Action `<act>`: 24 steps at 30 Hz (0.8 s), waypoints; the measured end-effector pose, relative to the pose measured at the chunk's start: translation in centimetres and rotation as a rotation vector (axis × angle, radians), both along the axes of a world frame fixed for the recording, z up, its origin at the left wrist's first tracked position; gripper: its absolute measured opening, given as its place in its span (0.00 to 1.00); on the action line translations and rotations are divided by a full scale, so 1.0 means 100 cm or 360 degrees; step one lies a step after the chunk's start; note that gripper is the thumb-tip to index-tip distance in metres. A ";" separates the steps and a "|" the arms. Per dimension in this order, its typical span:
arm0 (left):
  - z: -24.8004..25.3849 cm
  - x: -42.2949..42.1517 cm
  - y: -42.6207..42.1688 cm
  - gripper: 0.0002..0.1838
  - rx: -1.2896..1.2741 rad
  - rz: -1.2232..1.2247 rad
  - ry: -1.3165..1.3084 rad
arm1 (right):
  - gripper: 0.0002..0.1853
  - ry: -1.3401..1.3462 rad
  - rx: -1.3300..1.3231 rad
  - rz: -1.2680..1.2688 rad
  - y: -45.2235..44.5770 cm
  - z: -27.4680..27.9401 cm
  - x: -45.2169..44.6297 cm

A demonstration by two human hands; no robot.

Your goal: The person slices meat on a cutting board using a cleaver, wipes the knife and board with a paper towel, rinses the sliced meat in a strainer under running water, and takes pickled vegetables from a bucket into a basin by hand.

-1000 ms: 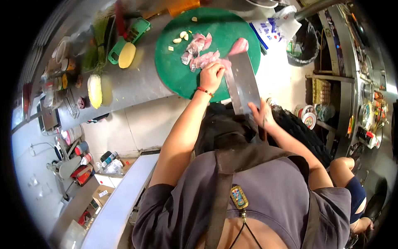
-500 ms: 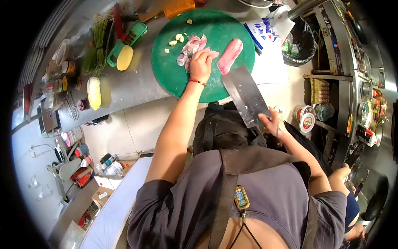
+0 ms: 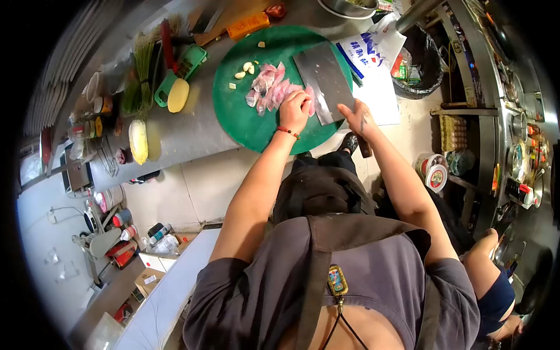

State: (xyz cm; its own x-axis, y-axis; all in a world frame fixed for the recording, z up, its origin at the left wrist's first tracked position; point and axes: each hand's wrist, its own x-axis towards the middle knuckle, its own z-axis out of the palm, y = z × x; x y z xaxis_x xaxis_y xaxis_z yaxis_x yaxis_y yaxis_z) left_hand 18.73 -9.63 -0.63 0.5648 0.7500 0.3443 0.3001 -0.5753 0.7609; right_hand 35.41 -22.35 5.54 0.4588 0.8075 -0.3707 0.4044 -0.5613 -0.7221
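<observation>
My right hand (image 3: 359, 118) grips the handle of a wide cleaver (image 3: 322, 76). Its blade lies over the right part of a round green cutting board (image 3: 230, 119). Curled fingers of my left hand (image 3: 295, 111) press on a strip of pink meat (image 3: 311, 100) beside the blade's left edge; the fingers and blade hide part of the strip. Thin pink meat slices (image 3: 268, 84) lie in a loose pile left of that hand. Peeled garlic cloves (image 3: 244, 71) and small pale bits sit farther left on the board.
Left on the steel counter (image 3: 186, 131) are a peeled potato (image 3: 178, 95), a green grater (image 3: 192, 61) and a napa cabbage (image 3: 138, 142). A printed bag (image 3: 373, 49) and a lined bin (image 3: 423, 64) stand at right. Another person's leg (image 3: 481, 254) shows at lower right.
The cleaver has moved up and left from the board's near edge onto the board beside the meat. My left hand has shifted right, from the slices to the strip.
</observation>
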 end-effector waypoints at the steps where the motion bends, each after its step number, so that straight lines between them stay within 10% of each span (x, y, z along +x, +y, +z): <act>1: 0.000 0.000 -0.001 0.03 -0.0010 0.0020 0.0012 | 0.29 0.0063 -0.0082 -0.0059 0.005 -0.011 -0.001; 24: 0.011 -0.008 -0.006 0.02 -0.0102 0.0005 -0.0078 | 0.20 -0.0056 0.0285 -0.0059 -0.080 -0.029 -0.061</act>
